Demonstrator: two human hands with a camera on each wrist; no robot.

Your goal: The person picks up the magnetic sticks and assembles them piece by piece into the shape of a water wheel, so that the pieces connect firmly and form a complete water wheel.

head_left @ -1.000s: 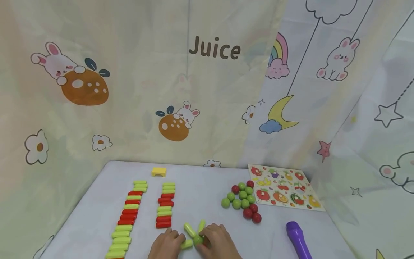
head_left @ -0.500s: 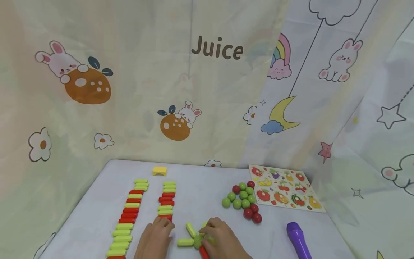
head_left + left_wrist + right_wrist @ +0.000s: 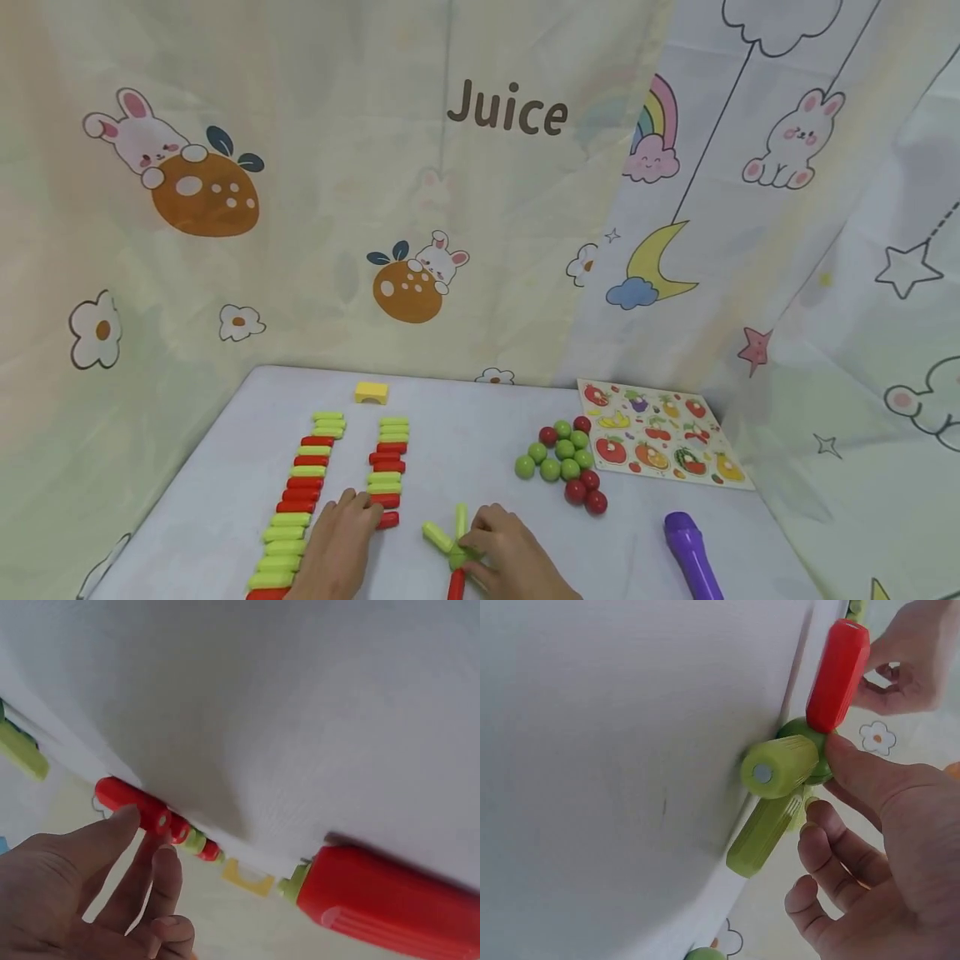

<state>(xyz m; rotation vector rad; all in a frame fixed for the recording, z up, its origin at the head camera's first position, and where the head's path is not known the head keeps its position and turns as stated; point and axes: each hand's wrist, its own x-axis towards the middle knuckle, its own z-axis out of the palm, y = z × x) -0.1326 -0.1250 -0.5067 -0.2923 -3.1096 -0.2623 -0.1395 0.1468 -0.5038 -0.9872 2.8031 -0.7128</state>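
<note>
Brown "Juice" lettering (image 3: pixel 513 115) marks the cream cloth backdrop (image 3: pixel 315 167); left hand (image 3: pixel 341 533) pinches a red faceted stick (image 3: pixel 120 793), right hand (image 3: pixel 510 546) a round green ball (image 3: pixel 823 766)!

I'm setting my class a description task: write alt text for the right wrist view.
A person's right grip holds a green ball with a red stick and green sticks touching it. The left grip shows at upper right; a white table fills the picture's left side.
</note>
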